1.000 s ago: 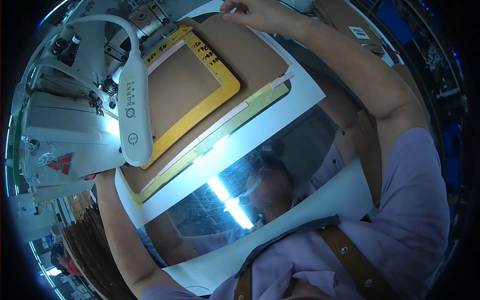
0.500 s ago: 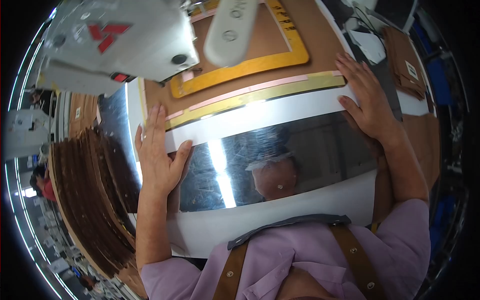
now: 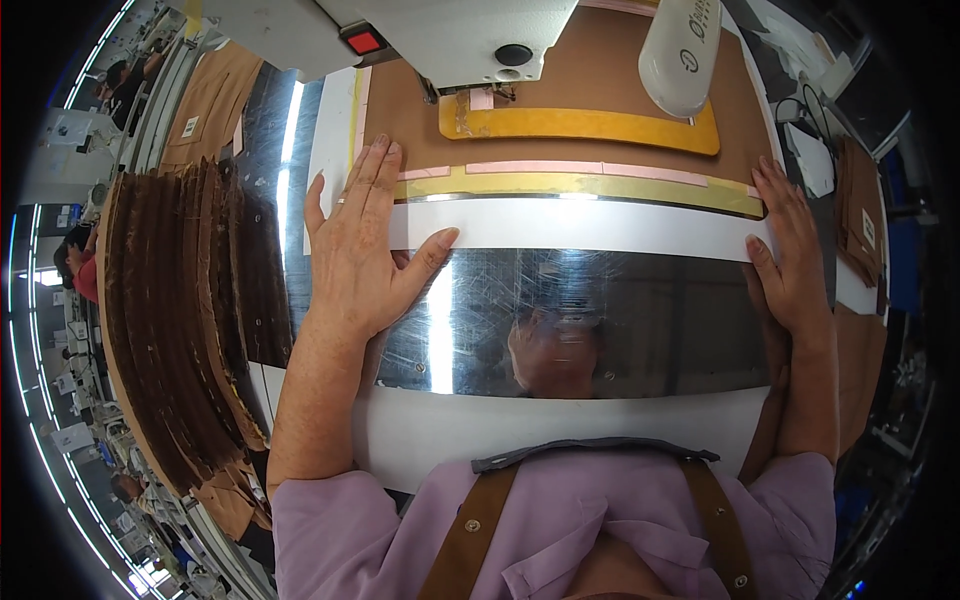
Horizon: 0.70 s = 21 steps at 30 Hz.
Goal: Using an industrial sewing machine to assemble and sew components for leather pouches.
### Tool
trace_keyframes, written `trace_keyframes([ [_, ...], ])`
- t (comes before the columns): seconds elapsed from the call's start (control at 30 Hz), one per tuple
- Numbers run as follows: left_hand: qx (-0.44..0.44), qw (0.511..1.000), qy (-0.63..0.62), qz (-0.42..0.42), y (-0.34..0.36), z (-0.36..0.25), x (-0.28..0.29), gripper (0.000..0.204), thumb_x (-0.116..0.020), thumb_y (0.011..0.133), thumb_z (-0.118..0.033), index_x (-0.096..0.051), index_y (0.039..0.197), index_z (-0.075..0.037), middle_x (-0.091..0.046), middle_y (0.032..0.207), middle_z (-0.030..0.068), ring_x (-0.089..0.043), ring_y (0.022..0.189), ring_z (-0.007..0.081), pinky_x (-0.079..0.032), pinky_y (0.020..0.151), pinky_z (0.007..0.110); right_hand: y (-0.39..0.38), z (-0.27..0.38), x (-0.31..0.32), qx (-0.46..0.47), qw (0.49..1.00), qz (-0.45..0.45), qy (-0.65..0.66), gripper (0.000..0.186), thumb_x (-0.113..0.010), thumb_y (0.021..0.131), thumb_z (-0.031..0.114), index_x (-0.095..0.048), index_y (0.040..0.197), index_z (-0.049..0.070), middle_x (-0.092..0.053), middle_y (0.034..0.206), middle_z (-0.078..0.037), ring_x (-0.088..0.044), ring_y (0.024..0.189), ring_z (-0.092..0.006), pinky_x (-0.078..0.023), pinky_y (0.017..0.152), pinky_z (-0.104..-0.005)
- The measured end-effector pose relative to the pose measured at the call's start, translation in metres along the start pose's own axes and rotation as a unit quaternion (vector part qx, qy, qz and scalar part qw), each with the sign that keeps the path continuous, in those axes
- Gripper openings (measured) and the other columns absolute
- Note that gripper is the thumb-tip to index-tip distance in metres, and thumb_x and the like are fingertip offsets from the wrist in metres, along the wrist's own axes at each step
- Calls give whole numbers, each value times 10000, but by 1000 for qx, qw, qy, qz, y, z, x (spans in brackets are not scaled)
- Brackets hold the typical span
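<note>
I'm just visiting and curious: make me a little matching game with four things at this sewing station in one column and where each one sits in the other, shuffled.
Things:
1. left hand
2. right hand
3. yellow frame
4. stack of brown cut pieces

Places:
A. flat on the right end of the white panel
B. under the sewing machine head
C. piled at the left of the table
D. flat on the left end of the white panel

Pairs: 1-D, 2-A, 3-B, 4-C

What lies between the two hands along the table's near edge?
In the head view, a white strip and shiny metal plate span from the left hand to the right hand.
</note>
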State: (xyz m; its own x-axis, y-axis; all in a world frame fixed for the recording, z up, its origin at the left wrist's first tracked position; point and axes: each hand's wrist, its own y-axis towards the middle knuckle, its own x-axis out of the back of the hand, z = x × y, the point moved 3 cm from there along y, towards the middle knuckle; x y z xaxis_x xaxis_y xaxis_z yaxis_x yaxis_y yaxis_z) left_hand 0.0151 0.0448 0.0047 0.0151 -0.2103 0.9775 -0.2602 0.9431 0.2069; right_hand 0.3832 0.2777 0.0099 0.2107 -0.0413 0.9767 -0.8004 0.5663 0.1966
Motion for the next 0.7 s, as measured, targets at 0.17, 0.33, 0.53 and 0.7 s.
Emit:
trace_keyframes([
  [0.17,-33,998,-11,-58,1,-4,10,827,-614,888,-595,-491,1486,-37,-524,1498,196,-496,1411,303,-104,1228,561,-2,-2,4,-19,998,-36,39,614,-527,1001,394,-448,1525,84,-437,1579,-149,-346,1503,-324,-219,1241,-529],
  [0.33,-78,994,29,-70,2,-7,17,672,-686,833,-452,-610,1370,-56,-662,1357,123,-615,1287,245,-195,1189,528,-4,-5,7,15,999,-32,-1,536,-564,995,378,-538,1441,82,-517,1517,-131,-431,1451,-312,-269,1211,-536],
  [0.53,-58,996,32,-61,6,-3,14,640,-682,826,-427,-628,1351,-65,-659,1362,130,-614,1283,238,-209,1186,511,-3,-4,7,25,999,-43,-6,510,-571,995,361,-551,1423,84,-555,1477,-134,-472,1419,-316,-296,1195,-537],
  [0.7,-48,996,55,-52,5,-3,13,679,-673,833,-456,-610,1389,-72,-635,1396,131,-603,1292,238,-198,1179,497,0,-2,8,22,999,-48,-1,517,-576,991,361,-548,1422,77,-552,1476,-136,-484,1403,-322,-323,1183,-523],
])
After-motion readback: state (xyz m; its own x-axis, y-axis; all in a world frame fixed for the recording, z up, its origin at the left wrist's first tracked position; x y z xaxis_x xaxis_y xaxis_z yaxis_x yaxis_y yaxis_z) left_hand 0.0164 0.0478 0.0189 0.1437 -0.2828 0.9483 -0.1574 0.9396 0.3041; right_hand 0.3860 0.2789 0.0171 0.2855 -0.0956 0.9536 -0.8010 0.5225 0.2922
